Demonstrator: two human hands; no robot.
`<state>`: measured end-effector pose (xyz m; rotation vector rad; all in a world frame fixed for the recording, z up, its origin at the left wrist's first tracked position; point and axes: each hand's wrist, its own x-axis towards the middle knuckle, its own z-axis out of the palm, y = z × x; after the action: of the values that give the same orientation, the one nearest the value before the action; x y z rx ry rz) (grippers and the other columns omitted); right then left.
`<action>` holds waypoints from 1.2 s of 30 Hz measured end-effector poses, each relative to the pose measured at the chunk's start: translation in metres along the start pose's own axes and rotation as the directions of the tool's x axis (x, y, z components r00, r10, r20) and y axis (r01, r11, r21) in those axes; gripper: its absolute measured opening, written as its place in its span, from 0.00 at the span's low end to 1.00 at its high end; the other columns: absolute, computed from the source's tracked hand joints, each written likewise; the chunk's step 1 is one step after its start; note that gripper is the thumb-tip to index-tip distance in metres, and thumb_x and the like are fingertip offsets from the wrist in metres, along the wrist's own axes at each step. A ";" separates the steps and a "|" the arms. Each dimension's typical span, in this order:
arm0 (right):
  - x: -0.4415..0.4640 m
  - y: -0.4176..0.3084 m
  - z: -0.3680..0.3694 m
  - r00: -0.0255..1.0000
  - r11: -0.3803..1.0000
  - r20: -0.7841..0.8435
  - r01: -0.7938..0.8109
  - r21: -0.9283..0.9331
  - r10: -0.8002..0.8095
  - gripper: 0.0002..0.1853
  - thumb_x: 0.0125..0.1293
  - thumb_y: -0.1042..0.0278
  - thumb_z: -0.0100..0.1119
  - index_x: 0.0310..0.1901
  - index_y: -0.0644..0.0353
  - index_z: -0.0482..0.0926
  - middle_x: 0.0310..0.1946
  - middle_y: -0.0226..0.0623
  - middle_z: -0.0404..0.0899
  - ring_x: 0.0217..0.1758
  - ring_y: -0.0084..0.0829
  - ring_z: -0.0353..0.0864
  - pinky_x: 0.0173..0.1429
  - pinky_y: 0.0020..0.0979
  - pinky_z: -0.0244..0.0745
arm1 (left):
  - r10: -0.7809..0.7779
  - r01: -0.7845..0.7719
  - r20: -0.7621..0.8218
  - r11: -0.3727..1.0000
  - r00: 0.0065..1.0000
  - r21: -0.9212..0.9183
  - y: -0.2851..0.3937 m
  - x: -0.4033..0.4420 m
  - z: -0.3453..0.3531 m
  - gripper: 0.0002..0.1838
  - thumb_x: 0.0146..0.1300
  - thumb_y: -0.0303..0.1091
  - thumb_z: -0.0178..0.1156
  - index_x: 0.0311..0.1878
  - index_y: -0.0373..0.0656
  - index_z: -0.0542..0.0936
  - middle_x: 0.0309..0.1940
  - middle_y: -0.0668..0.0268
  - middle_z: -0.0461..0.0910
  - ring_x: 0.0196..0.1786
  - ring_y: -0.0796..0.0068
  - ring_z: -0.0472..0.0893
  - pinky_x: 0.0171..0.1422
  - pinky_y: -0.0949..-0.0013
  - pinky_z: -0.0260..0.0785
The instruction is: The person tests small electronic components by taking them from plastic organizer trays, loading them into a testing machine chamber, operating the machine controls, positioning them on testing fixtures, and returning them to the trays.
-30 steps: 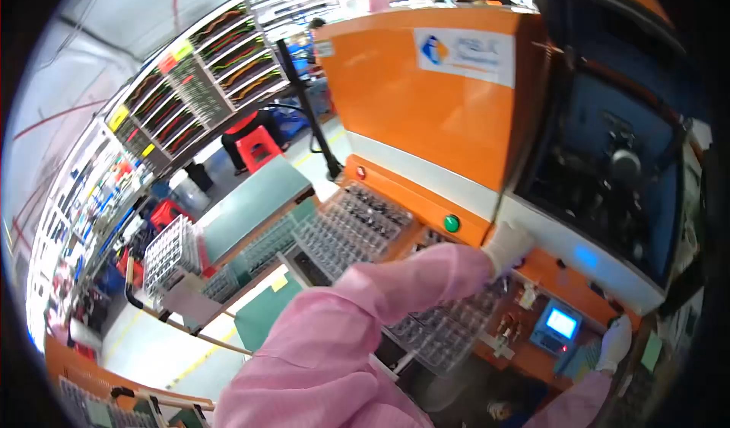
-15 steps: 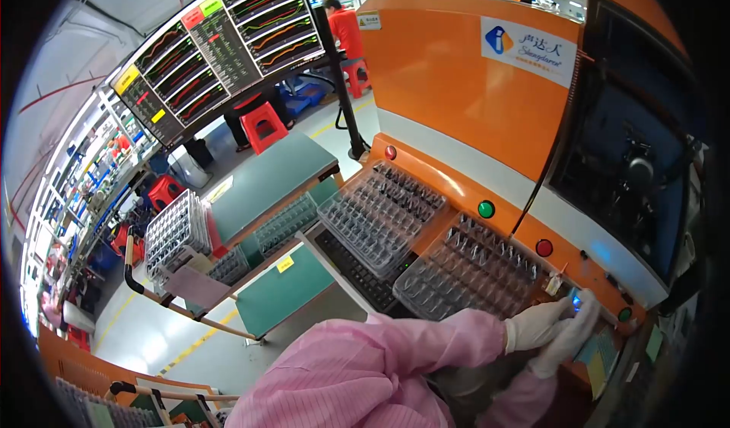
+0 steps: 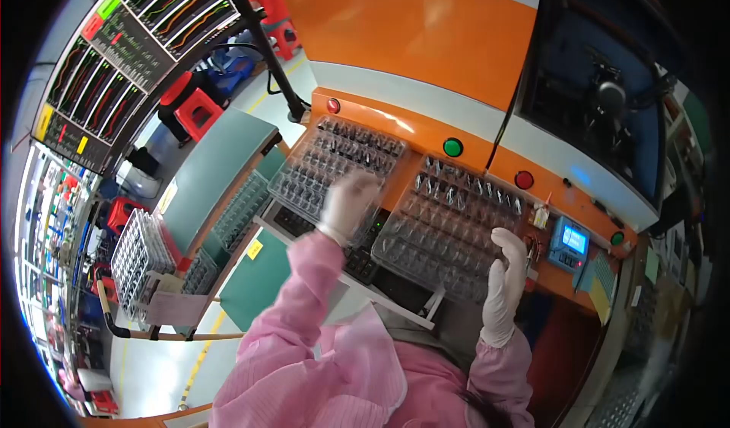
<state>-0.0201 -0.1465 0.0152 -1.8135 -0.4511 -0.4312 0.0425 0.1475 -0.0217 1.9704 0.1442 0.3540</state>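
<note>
My left hand [image 3: 348,206], in a white glove, reaches over the left clear plastic tray [image 3: 300,173], which holds rows of small dark parts. Its fingers are blurred, so whether it grips one of them cannot be made out. My right hand [image 3: 505,287], also gloved, is held up at the right edge of a second clear tray [image 3: 426,238]. Its thumb and fingers are apart, with nothing visible between them. Dark parts fill the far rows of that second tray, while its nearer pockets look clear.
A small blue device [image 3: 569,244] with a lit screen stands right of the trays. Behind them, an orange machine panel carries a green button [image 3: 453,147] and red buttons. A keyboard [image 3: 357,264] lies partly under the trays. Stacked trays [image 3: 141,257] stand at left beside a green-topped bench [image 3: 217,177].
Both hands were together by the blue device at the right; now they are apart. The left has swung across to the left tray, the right has drawn back. The view has shifted.
</note>
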 end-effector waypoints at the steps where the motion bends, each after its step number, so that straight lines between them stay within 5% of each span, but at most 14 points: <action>1: -0.002 0.002 -0.004 0.999 1.000 -0.017 -0.029 -0.003 0.029 0.17 0.72 0.59 0.47 0.53 0.63 0.71 0.56 0.40 0.70 0.60 0.35 0.68 0.67 0.34 0.59 | -0.054 0.060 -0.097 0.997 0.994 0.058 -0.013 0.018 -0.020 0.11 0.59 0.31 0.63 0.45 0.43 0.84 0.40 0.65 0.84 0.41 0.74 0.82 0.48 0.71 0.75; 2: -0.004 0.004 -0.008 0.998 0.998 -0.033 -0.055 -0.003 0.055 0.16 0.72 0.60 0.47 0.52 0.63 0.72 0.55 0.40 0.71 0.59 0.34 0.69 0.67 0.34 0.59 | -0.019 0.078 -0.215 0.959 0.976 0.271 -0.034 0.040 -0.039 0.12 0.57 0.32 0.64 0.45 0.43 0.84 0.40 0.64 0.85 0.40 0.72 0.83 0.49 0.69 0.75; 4: -0.006 0.009 -0.013 0.996 0.997 -0.049 -0.078 -0.002 0.077 0.15 0.73 0.61 0.47 0.52 0.63 0.72 0.53 0.39 0.72 0.59 0.34 0.69 0.67 0.33 0.60 | 0.029 0.117 -0.345 0.911 0.938 0.395 -0.075 0.081 -0.073 0.14 0.54 0.38 0.67 0.43 0.47 0.85 0.38 0.64 0.86 0.42 0.69 0.83 0.50 0.67 0.74; 9: -0.015 0.018 -0.015 0.994 0.991 -0.050 -0.104 -0.081 0.100 0.11 0.73 0.67 0.44 0.49 0.62 0.73 0.51 0.38 0.73 0.56 0.35 0.70 0.65 0.33 0.61 | -0.004 0.205 -0.334 0.795 0.943 0.570 -0.082 0.125 -0.094 0.16 0.51 0.46 0.65 0.42 0.52 0.86 0.36 0.66 0.86 0.44 0.64 0.83 0.50 0.62 0.73; 14: -0.019 0.023 -0.012 0.993 0.990 -0.068 -0.099 -0.105 0.092 0.11 0.74 0.67 0.41 0.44 0.63 0.74 0.48 0.38 0.74 0.54 0.33 0.71 0.63 0.32 0.61 | -0.043 0.146 -0.149 0.585 0.988 0.797 -0.082 0.127 -0.090 0.15 0.53 0.51 0.59 0.37 0.56 0.86 0.35 0.68 0.85 0.45 0.63 0.82 0.58 0.59 0.65; 16: -0.016 0.025 -0.009 0.996 0.996 -0.068 -0.070 -0.061 0.066 0.13 0.75 0.65 0.40 0.43 0.64 0.74 0.47 0.37 0.75 0.53 0.31 0.72 0.62 0.31 0.61 | -0.060 0.097 -0.092 0.871 0.994 0.482 -0.184 0.169 -0.103 0.17 0.52 0.54 0.59 0.40 0.57 0.85 0.36 0.64 0.84 0.46 0.62 0.81 0.55 0.54 0.65; 18: -0.016 0.024 -0.010 0.992 0.990 -0.068 -0.110 -0.083 0.105 0.13 0.76 0.65 0.40 0.43 0.63 0.73 0.44 0.36 0.74 0.50 0.31 0.72 0.62 0.31 0.61 | 0.120 -0.127 0.042 0.908 0.992 0.399 -0.203 0.179 -0.108 0.30 0.57 0.45 0.57 0.61 0.41 0.70 0.48 0.53 0.78 0.50 0.54 0.78 0.61 0.58 0.66; 22: -0.017 0.020 -0.009 0.974 0.972 -0.101 -0.211 -0.105 0.200 0.14 0.76 0.64 0.39 0.43 0.63 0.74 0.40 0.35 0.73 0.48 0.30 0.72 0.61 0.32 0.61 | 0.239 -0.134 -0.142 0.847 0.961 0.514 -0.130 0.159 -0.099 0.24 0.62 0.30 0.50 0.62 0.35 0.67 0.55 0.51 0.73 0.61 0.52 0.71 0.66 0.57 0.64; 25: -0.016 0.006 -0.006 0.969 0.967 -0.093 -0.237 -0.089 0.229 0.14 0.77 0.63 0.39 0.44 0.63 0.74 0.39 0.34 0.72 0.46 0.29 0.71 0.60 0.32 0.62 | 0.478 -0.333 -0.206 0.807 0.854 0.488 -0.108 0.151 -0.083 0.28 0.61 0.16 0.44 0.67 0.37 0.62 0.65 0.49 0.63 0.68 0.54 0.65 0.68 0.59 0.63; 30: -0.021 0.004 -0.013 0.968 0.953 -0.091 -0.248 -0.173 0.235 0.15 0.77 0.62 0.38 0.46 0.63 0.74 0.37 0.32 0.71 0.44 0.26 0.70 0.58 0.30 0.62 | 0.346 -0.123 -0.176 0.690 0.921 0.713 -0.154 0.171 -0.066 0.34 0.56 0.17 0.51 0.69 0.40 0.59 0.69 0.47 0.57 0.69 0.46 0.63 0.73 0.59 0.57; 33: -0.024 0.010 -0.014 0.965 0.962 -0.109 -0.249 -0.112 0.237 0.15 0.77 0.62 0.38 0.46 0.63 0.74 0.36 0.31 0.71 0.43 0.26 0.70 0.57 0.29 0.61 | 0.546 -0.226 -0.056 0.436 0.836 0.871 -0.160 0.172 -0.063 0.38 0.55 0.15 0.49 0.72 0.44 0.55 0.70 0.50 0.58 0.71 0.50 0.61 0.74 0.61 0.55; 34: -0.024 0.012 -0.014 0.964 0.965 -0.116 -0.249 -0.081 0.239 0.15 0.77 0.62 0.38 0.46 0.63 0.74 0.36 0.31 0.71 0.42 0.25 0.70 0.57 0.28 0.61 | 0.544 -0.221 -0.061 0.438 0.837 0.871 -0.162 0.173 -0.063 0.38 0.55 0.15 0.49 0.72 0.44 0.55 0.70 0.50 0.58 0.71 0.50 0.61 0.74 0.61 0.55; 36: -0.024 0.011 -0.014 0.961 0.962 -0.102 -0.266 -0.070 0.258 0.15 0.77 0.62 0.38 0.46 0.62 0.74 0.36 0.31 0.71 0.42 0.25 0.70 0.56 0.28 0.61 | 0.217 -0.113 -0.082 0.752 0.973 0.650 -0.144 0.167 -0.065 0.38 0.55 0.15 0.49 0.72 0.44 0.55 0.68 0.51 0.62 0.71 0.53 0.62 0.74 0.62 0.56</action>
<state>-0.0360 -0.1645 -0.0024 -1.8936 -0.1264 -0.3516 0.1889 0.3074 -0.0978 2.6529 0.2098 0.6397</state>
